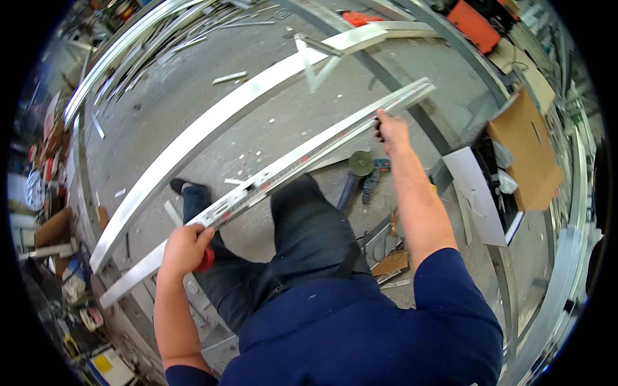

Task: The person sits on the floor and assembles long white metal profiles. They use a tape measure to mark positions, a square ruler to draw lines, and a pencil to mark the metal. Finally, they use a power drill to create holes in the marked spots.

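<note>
A long, pale metal bar [141, 265] lies slantwise in front of me, from low left to upper right. Along its upper part runs a slotted strip [257, 185] with reddish marks. My left hand [185, 249] is closed at the bar's lower left portion. A rounded red object [206, 258] shows under its fingers, mostly hidden, so I cannot tell its kind. Near the bar's upper right end my right hand [391, 130] is closed at the edge, thumb along it. Something dark shows at those fingers, too small to name.
A curved metal beam [187, 138] stretches beyond the bar. An angle grinder [358, 168] and a blue drill [374, 179] lie on the floor beyond my knees. At right stands an open cardboard box [528, 151]. Scrap metal strips [154, 48] are heaped at the far left.
</note>
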Tool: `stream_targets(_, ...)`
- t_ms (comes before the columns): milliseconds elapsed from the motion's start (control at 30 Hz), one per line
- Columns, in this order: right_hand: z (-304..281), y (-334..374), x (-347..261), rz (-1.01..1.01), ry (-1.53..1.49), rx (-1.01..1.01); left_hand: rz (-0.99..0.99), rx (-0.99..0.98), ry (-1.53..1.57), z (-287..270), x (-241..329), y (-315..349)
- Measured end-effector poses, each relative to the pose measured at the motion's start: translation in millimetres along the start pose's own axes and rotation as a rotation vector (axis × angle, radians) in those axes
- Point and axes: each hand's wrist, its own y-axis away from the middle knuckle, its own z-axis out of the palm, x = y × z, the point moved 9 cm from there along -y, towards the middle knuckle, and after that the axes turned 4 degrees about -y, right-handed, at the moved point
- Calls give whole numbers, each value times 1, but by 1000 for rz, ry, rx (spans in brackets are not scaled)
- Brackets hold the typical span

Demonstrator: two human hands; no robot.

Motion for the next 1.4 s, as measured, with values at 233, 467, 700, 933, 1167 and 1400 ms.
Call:
stream_targets(233, 11, 19, -31, -205, 259, -18, -233, 117, -171, -46, -69, -5)
stream_targets(467, 63, 52, -39, -430, 401, -209, -345, 220, -224, -46, -162, 9)
stream_targets(700, 98, 79, -52, -717, 1052, -199, -347, 295, -232, -29, -184, 13)
stream_targets(933, 103, 74, -55, -850, 1094, -178, -347, 286, -256, -27, -168, 19)
stream_targets(1167, 99, 64, -55, -871, 1141, -168, -320, 289, -246, -25, -167, 23)
stream_targets(1400, 100, 61, -56, -856, 1139, -177, -321, 251, -210, -22, -158, 26)
